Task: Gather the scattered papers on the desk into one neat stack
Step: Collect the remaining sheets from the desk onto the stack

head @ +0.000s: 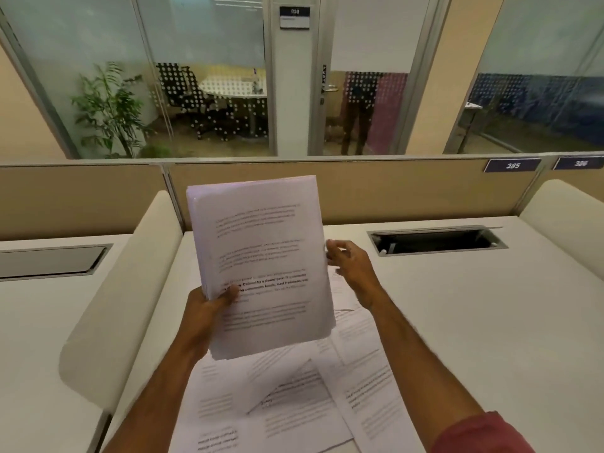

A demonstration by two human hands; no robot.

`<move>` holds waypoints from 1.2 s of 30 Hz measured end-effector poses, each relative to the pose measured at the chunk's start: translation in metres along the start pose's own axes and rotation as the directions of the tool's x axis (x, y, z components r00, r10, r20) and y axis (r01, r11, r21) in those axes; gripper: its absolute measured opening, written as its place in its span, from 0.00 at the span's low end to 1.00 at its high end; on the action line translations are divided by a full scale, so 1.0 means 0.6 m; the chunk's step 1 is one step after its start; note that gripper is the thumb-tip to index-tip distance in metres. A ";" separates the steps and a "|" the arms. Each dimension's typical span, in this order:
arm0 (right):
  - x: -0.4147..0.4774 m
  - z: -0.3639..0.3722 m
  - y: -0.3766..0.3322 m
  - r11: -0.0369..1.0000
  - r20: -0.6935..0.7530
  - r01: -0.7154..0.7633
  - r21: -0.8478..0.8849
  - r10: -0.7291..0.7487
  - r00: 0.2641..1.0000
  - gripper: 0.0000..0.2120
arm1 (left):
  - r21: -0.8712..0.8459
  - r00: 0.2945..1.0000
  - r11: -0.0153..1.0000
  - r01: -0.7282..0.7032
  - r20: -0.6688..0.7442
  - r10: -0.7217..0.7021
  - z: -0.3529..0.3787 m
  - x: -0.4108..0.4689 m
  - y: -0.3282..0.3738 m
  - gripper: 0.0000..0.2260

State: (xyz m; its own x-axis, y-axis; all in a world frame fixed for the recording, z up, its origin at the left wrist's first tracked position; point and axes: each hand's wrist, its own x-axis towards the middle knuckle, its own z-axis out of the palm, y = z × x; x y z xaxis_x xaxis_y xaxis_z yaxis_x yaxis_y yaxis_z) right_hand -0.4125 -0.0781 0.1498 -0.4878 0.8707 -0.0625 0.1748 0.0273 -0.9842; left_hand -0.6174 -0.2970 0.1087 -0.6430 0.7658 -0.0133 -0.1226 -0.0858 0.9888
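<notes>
- A thick stack of papers point(261, 266) is held up in the air above the counter point(474, 322), almost upright and tilted a little, with the printed side toward the camera.
- The left hand point(204, 313) grips the stack at its left edge, low down; the thumb point(228, 294) presses on the front page and the other fingers are hidden behind the sheets.
- The right hand point(351, 266) is just beside the right edge of the stack, its fingers point(336, 246) spread and slightly curled (I cannot tell if the tips touch the paper).
- More loose sheets point(294, 400) lie on the counter under the stack, overlapping at different angles, some with printed lines visible.
- A red sleeve point(483, 434) covers the right upper arm at the bottom right corner.
- In the counter behind the right hand there is an open cable tray point(436, 240) with a dark inside.
- A beige divider panel point(392, 188) stands at the far edge, with a number plate "385" point(512, 165) on it.
- Beyond it are glass walls point(202, 44), a green plant point(108, 109) and an office chair point(189, 93) at a round table.
</notes>
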 end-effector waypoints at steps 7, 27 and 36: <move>0.156 -0.038 0.164 0.830 -0.170 -0.332 -0.448 0.285 0.943 0.31 | 0.012 0.994 0.998 -0.060 -0.093 0.061 -0.009 0.109 -0.014 0.24; 0.200 -0.111 0.208 0.849 0.031 -0.441 -0.291 0.469 0.883 0.26 | 0.093 0.984 0.994 -0.049 -0.168 0.064 -0.076 0.154 -0.005 0.14; 0.121 -0.198 0.277 0.496 -0.195 -0.430 -0.755 0.456 0.868 0.40 | 0.089 0.986 0.993 -0.074 -0.143 0.086 -0.061 0.143 0.011 0.13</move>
State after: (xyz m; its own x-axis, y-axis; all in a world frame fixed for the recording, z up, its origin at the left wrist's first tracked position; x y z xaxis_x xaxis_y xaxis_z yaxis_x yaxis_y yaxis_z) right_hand -0.3170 0.0479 0.0014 -0.1768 0.8645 -0.4706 0.9418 0.0097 -0.3359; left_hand -0.7007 -0.2552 0.1086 -0.7527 0.6564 0.0507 -0.0072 -0.0852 0.9963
